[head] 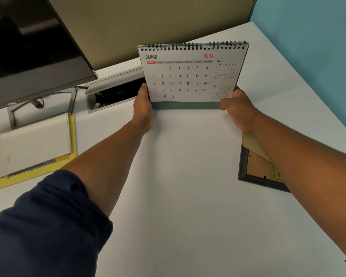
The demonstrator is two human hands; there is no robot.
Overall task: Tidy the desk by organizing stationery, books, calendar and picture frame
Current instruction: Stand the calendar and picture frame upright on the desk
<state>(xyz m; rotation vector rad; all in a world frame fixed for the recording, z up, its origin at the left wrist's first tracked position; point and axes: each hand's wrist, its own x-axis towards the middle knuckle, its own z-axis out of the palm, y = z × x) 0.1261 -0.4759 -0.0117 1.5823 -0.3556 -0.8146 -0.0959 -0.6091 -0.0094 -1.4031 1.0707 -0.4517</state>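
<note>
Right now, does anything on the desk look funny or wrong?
Yes. The frame lies face down on the desk, its brown backing up, partly under the right arm. The calendar looks fine.

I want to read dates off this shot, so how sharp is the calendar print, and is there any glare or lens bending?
Head view: the calendar large June numerals read clearly; its small side-month grids are soft. No glare on the page. Wide-angle bending slants the desk edges and the monitor.

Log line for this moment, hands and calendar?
left hand: grips calendar left edge | right hand: grips right edge | calendar: upright, at desk | picture frame: face-down
</note>
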